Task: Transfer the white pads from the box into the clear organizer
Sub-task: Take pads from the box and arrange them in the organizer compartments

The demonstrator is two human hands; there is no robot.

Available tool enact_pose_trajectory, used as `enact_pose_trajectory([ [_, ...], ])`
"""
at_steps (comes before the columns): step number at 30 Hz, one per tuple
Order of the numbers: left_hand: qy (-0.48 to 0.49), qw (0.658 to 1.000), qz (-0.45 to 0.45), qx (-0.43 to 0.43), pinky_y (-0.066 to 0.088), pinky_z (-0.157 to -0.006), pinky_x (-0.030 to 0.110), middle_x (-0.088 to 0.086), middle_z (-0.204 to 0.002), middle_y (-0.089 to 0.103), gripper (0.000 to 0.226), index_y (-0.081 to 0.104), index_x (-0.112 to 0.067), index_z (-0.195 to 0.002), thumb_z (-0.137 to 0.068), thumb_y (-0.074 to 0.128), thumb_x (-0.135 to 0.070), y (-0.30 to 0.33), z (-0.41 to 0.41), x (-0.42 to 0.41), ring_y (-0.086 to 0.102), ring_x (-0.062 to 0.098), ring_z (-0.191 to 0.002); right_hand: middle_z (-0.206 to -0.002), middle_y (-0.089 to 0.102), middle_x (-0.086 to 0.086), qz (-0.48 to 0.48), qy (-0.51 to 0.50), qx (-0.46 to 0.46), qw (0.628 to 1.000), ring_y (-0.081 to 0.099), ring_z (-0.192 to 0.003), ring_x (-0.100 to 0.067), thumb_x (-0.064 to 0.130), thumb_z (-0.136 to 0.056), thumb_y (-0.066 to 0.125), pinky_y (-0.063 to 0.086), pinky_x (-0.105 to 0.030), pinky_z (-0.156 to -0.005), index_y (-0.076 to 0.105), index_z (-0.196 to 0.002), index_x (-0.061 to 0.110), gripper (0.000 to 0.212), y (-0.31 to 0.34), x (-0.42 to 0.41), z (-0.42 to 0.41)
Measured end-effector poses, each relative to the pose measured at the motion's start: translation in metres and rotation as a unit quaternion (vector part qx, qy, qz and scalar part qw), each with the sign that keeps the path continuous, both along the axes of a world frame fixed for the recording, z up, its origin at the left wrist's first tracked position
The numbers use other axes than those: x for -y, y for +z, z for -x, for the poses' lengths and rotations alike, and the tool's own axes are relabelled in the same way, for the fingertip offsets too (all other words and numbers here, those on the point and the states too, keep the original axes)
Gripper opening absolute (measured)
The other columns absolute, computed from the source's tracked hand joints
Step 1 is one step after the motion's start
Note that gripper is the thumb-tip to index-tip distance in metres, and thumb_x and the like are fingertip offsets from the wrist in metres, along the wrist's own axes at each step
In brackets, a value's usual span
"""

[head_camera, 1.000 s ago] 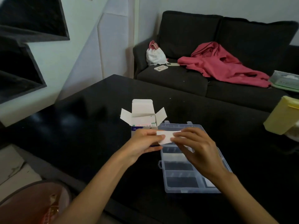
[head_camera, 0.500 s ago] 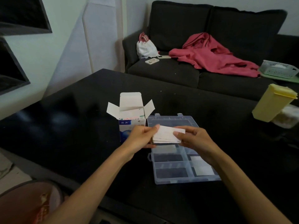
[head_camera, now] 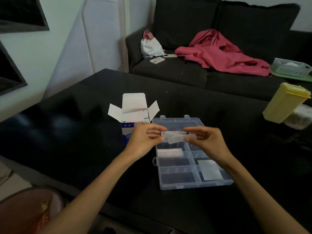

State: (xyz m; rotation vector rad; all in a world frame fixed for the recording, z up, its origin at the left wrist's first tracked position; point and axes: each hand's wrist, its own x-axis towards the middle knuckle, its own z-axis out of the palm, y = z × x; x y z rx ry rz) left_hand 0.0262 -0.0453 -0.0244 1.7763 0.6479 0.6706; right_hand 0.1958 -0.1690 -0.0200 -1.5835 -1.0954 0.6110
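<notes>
I hold the thin stack of white pads pinched between left hand and right hand above the clear plastic compartment organizer; loosening either pinch risks pads fanning out onto the black tabletop.

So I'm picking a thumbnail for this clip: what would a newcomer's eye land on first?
First the two hands at centre, left hand and right hand, each pinching an end of a small stack of white pads above the clear organizer. Next the open box standing just left of the organizer on the black table. Behind, the red garment stands out on the dark sofa.
</notes>
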Motion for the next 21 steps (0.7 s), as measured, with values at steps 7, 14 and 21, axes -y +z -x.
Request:
enact_pose_trajectory([
  [7, 0.011, 0.998, 0.062, 0.024, 0.054, -0.060, 0.016, -0.016, -0.084, 0.068, 0.026, 0.067, -0.028, -0.087, -0.075, 0.076, -0.007, 0.005, 0.004, 0.001, 0.068, -0.002, -0.078, -0.102, 0.066, 0.006, 0.005, -0.019, -0.055, 0.998, 0.067, -0.091, -0.011, 0.005, -0.074, 0.072, 0.057, -0.021, -0.070, 0.062, -0.102, 0.032, 0.040, 0.001, -0.001, -0.003],
  [14, 0.016, 0.986, 0.167, 0.014, 0.054, -0.063, 0.018, -0.011, -0.090, 0.070, 0.017, 0.069, -0.025, -0.090, -0.079, 0.072, -0.012, 0.007, 0.002, 0.001, 0.069, 0.002, -0.081, -0.096, 0.066, 0.004, 0.062, -0.031, -0.071, 0.995, 0.068, -0.086, -0.011, 0.006, -0.075, 0.071, 0.057, -0.021, -0.065, 0.062, -0.094, 0.027, 0.030, 0.000, -0.001, -0.006],
  [21, 0.020, 0.978, 0.206, -0.010, 0.057, -0.065, 0.021, 0.003, -0.111, 0.063, 0.032, 0.059, -0.015, -0.120, -0.088, 0.062, -0.010, 0.006, 0.005, 0.001, 0.063, 0.013, -0.097, -0.103, 0.066, -0.003, 0.087, -0.038, -0.050, 0.994, 0.066, -0.087, -0.012, 0.005, -0.079, 0.068, 0.054, -0.019, -0.062, 0.063, -0.094, 0.029, 0.029, 0.010, 0.006, -0.013],
])
